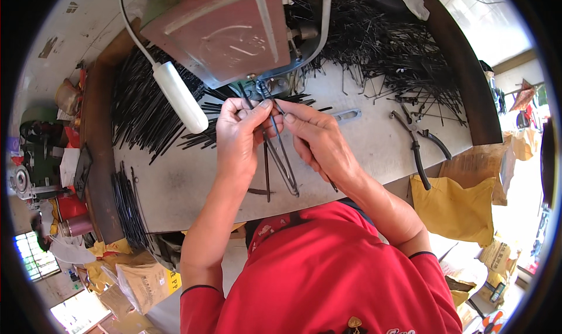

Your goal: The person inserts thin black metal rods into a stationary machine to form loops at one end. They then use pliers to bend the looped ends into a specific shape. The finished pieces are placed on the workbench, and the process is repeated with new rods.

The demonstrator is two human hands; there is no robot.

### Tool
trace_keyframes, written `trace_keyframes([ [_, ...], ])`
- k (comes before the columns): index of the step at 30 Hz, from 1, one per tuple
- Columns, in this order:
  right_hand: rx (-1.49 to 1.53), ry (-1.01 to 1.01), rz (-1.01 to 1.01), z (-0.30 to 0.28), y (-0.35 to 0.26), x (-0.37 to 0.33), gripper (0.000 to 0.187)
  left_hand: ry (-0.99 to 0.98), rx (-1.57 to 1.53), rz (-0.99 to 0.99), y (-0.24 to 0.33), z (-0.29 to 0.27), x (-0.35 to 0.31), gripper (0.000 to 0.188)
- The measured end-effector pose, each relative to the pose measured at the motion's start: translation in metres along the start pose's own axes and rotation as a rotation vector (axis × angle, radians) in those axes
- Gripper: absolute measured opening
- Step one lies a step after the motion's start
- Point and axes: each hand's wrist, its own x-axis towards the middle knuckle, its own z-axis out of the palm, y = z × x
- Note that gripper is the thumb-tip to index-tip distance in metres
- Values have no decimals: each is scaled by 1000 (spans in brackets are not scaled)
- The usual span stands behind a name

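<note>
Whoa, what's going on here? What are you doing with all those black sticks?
A person in a red shirt is holding thin black rods with both hands, the left hand and right hand close together by the bottom of a machine. Whether the rods touch it is hard to see. More rods lie heaped on the table, and pliers rest on the right.

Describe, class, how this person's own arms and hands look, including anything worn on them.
The left hand and right hand are bare: no gloves show, and no watch or bracelet is visible at either wrist. The forearms are uncovered too. The short sleeves are red, each edged with a narrow dark band and ending near the elbow.
</note>
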Motion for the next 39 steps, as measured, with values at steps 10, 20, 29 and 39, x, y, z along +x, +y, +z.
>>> trace_keyframes([
  [10,63,-36,3,8,24,-20,39,97,196,11,-1,-14,-45,22],
  [20,-1329,824,-707,-97,43,-72,30,337,758,208,83,-151,-92,23],
  [29,-1408,783,-654,-145,32,-54,23,107,1076,461,34,-90,-60,34],
  [39,-1570,540,-448,-138,15,4,10,-340,1419,941,-75,54,-23,32],
])
